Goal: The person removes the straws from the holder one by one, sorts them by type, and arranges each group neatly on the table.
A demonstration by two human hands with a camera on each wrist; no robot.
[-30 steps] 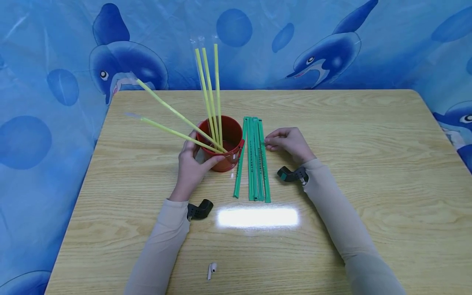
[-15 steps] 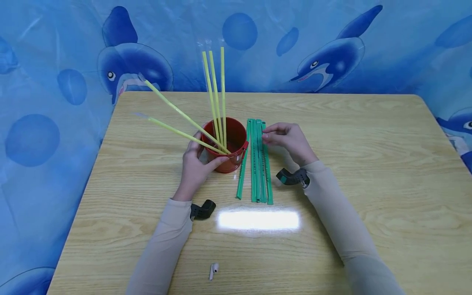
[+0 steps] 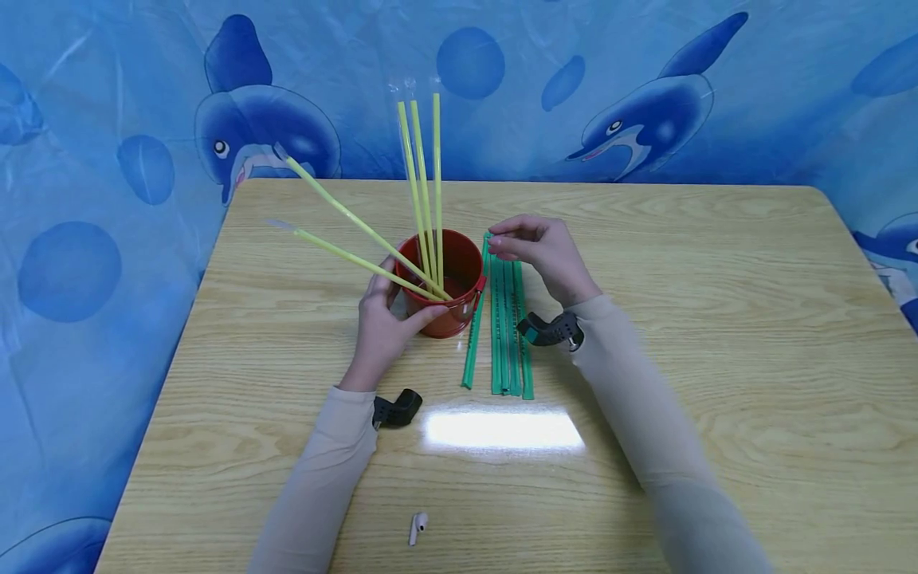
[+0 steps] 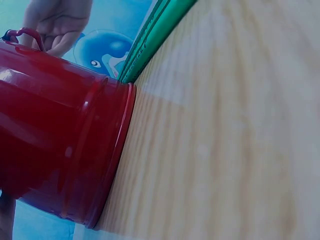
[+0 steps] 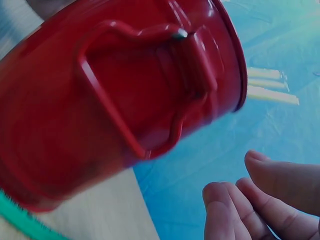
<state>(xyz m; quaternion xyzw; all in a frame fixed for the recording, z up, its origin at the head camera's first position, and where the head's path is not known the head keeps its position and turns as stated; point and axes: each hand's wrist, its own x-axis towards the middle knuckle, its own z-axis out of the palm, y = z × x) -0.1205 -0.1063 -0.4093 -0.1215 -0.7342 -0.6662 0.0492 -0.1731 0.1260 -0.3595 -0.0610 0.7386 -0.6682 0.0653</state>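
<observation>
My left hand [image 3: 382,335] grips the near left side of a red bucket [image 3: 455,319], thumb along its front. Several yellow sticks in clear wrappers stand in it: three upright [image 3: 421,191] and two leaning left [image 3: 343,209]. Right of the bucket several green strips [image 3: 505,335] lie side by side, with one strip [image 3: 473,343] apart, close to the bucket. Above the strips' far ends is my right hand [image 3: 541,251], its fingers bent loosely. In the right wrist view that hand [image 5: 265,210] has a gap between thumb and fingers, holding nothing, below the bucket's handle [image 5: 112,117].
A white earbud [image 3: 417,528] lies near the front of the wooden table [image 3: 717,303]. Light glares on the wood between the forearms. Behind the table hangs a blue sheet [image 3: 502,143] printed with dolphins.
My right hand has moved left and away from me, from beside the green strips to over their far ends. My left hand keeps its grip on the bucket. The head view has shifted slightly.
</observation>
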